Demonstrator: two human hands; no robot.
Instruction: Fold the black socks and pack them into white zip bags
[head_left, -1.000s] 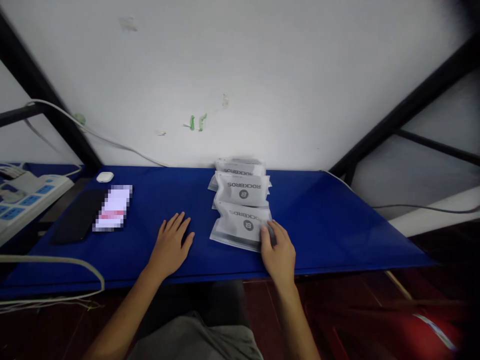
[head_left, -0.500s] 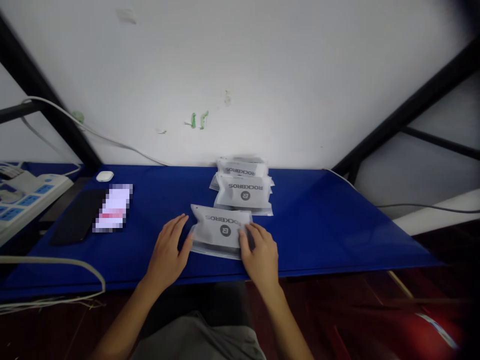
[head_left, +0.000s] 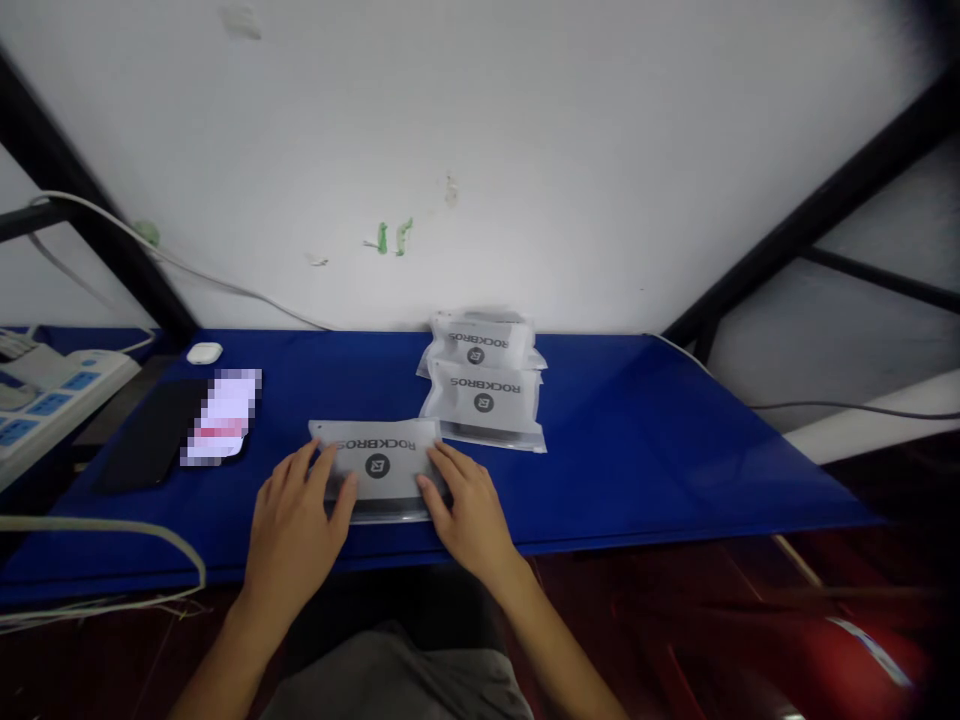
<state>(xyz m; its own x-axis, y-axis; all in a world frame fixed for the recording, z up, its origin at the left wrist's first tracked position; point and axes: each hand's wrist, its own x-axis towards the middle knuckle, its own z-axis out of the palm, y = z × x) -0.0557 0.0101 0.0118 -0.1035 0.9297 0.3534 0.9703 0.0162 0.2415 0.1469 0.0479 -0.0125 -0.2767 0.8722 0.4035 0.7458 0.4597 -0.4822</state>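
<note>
A frosted plastic zip bag [head_left: 390, 440] printed ROCKBROS lies flat near the table's front edge, its lettering upside down to me. My left hand [head_left: 296, 510] holds its left end, with fingers over the top and the thumb on its face. At the opposite end, my right hand [head_left: 469, 510] grips the bag with thumb and fingers. The contents are hard to make out, apart from a dark band along the near side. Behind it, a second ROCKBROS bag [head_left: 487, 405] overlaps a pile of similar bags [head_left: 491, 335] by the wall.
On the left of the blue table [head_left: 637, 450] lie a dark phone-like slab [head_left: 146, 440], a phone with a blurred-out screen [head_left: 221, 415] and a white earbud case [head_left: 204, 353]. A power strip [head_left: 67, 395] with cables stands at the far left. The white wall [head_left: 570, 200] rises behind.
The front bag has shifted left and straightened, along with both hands. My left hand, earlier at the bag's edge, now lies over its left end. The bag behind sits slightly nearer.
</note>
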